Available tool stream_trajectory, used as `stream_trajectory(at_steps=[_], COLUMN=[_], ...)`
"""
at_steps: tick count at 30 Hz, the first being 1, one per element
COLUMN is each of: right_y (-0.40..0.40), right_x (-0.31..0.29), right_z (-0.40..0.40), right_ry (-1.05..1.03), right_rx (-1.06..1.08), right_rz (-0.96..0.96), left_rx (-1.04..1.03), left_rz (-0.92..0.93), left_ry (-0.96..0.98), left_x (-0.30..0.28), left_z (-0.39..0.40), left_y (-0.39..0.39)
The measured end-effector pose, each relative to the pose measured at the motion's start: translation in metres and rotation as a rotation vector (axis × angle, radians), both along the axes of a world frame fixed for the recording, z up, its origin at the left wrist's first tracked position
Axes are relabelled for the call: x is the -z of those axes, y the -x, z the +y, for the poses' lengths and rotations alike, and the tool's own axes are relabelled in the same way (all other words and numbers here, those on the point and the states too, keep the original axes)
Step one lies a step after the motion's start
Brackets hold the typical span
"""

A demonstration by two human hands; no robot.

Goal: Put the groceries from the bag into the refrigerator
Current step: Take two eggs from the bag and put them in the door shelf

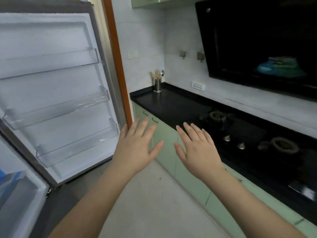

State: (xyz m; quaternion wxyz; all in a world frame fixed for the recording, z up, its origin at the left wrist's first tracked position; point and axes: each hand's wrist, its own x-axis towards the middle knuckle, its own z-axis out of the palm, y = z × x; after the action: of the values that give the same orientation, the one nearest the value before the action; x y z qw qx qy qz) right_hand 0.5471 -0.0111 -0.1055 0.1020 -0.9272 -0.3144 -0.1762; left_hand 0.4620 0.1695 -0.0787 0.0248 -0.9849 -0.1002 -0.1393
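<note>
Head view shows the refrigerator door [51, 79] wide open on the left, with three clear door shelves [56, 110], all bare. Next come two hands: left hand [135, 146] and right hand [197, 152], fingers spread, holding nothing. No bag or groceries show. Best to find the bag first. The stove [248, 134] has two burners.

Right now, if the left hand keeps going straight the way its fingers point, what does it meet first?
Probably the orange door frame beside the open refrigerator door; the left hand is empty, its fingers spread up and ahead. Depth is unclear, so the green cabinet could come first.
</note>
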Motion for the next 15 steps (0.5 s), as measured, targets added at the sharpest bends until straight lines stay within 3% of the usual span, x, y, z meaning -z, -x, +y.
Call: stream_trajectory(at_steps=[15], right_y=[0.041], right_x=[0.002], right_z=[-0.265], right_ry=[-0.033], right_rx=[0.399], right_rz=[0.025], left_rx=[0.466], left_rz=[-0.002], left_ry=[-0.055], left_x=[0.005], left_z=[-0.259], left_y=[-0.038])
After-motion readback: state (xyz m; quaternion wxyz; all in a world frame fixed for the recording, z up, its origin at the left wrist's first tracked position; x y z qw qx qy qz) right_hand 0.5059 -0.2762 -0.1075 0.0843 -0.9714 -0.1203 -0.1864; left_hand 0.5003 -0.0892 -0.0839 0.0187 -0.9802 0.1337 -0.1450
